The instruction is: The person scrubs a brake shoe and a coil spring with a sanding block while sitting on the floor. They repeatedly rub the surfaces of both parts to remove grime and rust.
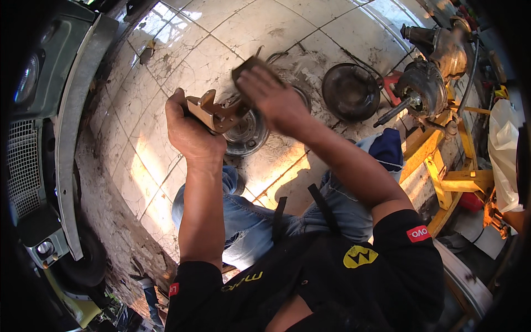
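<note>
My left hand (191,130) grips a brake shoe (206,114), a curved brown metal piece with raised webs, holding it up above the floor. To its right, my right hand (276,105) is closed over a dark brown flat piece (243,69), which may be sandpaper; motion smears both fingers and piece. Whether this piece touches the brake shoe I cannot tell. Beneath my hands lies a round shiny metal part (246,135) on the tiles, partly hidden by my hands and the shoe.
A dark round drum (351,93) lies on the tiled floor (188,66) to the right. Beyond it, a greasy axle assembly (423,88) rests by a yellow stand (442,171). A vehicle's grey bumper (72,133) runs along the left. My jeans-clad knees are below my hands.
</note>
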The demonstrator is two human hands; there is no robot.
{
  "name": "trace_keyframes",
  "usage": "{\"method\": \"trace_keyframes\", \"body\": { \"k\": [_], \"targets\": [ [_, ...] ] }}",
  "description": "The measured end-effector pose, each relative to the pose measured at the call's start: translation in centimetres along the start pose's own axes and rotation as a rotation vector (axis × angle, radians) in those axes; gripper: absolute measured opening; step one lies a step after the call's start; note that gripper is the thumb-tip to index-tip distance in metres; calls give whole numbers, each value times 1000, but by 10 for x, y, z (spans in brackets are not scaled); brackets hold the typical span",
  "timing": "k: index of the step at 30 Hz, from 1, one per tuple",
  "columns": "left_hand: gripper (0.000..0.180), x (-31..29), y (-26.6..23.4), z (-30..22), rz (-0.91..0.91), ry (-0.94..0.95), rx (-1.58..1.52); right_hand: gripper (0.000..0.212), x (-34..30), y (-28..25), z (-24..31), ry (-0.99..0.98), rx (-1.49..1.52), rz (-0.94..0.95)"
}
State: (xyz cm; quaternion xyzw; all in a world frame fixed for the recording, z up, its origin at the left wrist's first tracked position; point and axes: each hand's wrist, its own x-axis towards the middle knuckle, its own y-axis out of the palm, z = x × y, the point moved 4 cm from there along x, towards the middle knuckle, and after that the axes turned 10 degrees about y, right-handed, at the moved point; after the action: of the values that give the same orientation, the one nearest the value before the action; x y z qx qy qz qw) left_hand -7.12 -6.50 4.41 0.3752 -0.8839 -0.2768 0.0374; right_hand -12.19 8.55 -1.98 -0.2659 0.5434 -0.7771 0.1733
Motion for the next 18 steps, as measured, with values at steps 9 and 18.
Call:
{"method": "trace_keyframes", "body": {
  "k": [9,18],
  "targets": [
    [22,6,-3,6,-10,17,-45,68,-7,13,6,-28,273,12],
    [25,5,0,12,-89,26,-4,68,-14,-29,38,34,1049,300]
  ]
}}
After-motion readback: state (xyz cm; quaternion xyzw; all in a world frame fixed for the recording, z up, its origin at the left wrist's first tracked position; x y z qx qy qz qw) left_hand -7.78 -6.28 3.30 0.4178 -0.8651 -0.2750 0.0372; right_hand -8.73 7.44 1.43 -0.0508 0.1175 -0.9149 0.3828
